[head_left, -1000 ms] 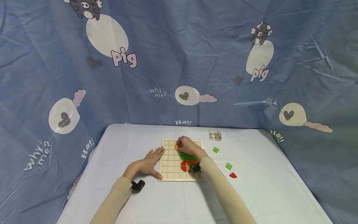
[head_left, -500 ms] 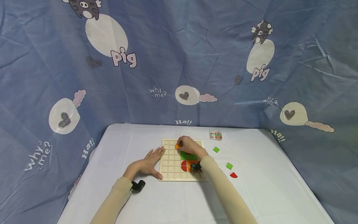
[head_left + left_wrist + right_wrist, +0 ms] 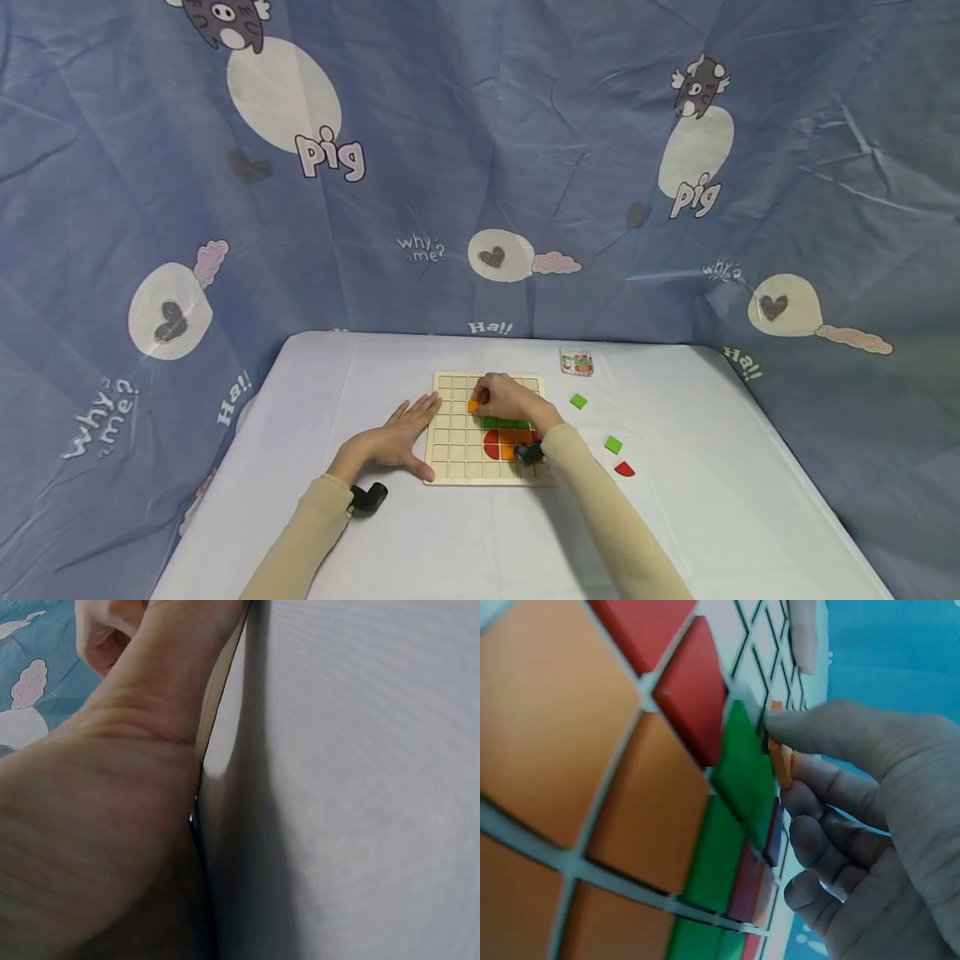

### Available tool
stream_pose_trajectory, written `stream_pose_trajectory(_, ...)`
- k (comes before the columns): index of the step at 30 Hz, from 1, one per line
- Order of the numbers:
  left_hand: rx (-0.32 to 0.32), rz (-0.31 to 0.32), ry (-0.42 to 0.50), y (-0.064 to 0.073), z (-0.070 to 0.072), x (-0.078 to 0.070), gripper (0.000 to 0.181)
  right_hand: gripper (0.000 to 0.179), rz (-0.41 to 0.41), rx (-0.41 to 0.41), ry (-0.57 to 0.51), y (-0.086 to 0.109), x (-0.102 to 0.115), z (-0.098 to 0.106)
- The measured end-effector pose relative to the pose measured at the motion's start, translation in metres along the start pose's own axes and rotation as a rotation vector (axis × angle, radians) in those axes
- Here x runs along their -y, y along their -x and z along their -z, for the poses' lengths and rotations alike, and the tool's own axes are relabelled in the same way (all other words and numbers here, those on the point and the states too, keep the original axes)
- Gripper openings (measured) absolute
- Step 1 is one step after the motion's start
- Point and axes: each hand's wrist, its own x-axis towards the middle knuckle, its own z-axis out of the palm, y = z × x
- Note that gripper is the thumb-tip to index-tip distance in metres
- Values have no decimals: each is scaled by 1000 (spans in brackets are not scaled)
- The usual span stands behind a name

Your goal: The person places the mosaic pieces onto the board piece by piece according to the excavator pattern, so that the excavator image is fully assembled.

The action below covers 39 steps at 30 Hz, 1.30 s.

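Observation:
A pale wooden grid board [image 3: 453, 446] lies on the white table. My left hand [image 3: 397, 437] rests along its left edge, fingers spread and thumb at the near left corner. Over the upper middle of the board, my right hand [image 3: 506, 398] pinches a small orange tile [image 3: 473, 407] between thumb and fingers. In the right wrist view that orange tile [image 3: 782, 761] stands on edge close over the squares, just past a green tile [image 3: 735, 769]. Red, orange and green tiles fill cells under and beside the right wrist, which hides part of them.
Right of the board lie two loose green tiles, one farther back [image 3: 578, 401] and one nearer [image 3: 613, 445], and a red quarter-round tile [image 3: 625, 469]. A card with a coloured pattern [image 3: 577, 362] lies at the back right. A blue printed cloth [image 3: 420, 167] hangs behind the table.
My right hand has moved slightly toward me with the orange tile, about one row down the board. My left hand has stayed in place.

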Motion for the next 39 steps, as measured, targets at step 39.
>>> stream_pose_trajectory(39, -14, 2, 25, 2, 1, -2, 136, 13, -33, -146, -166, 26, -22, 25)
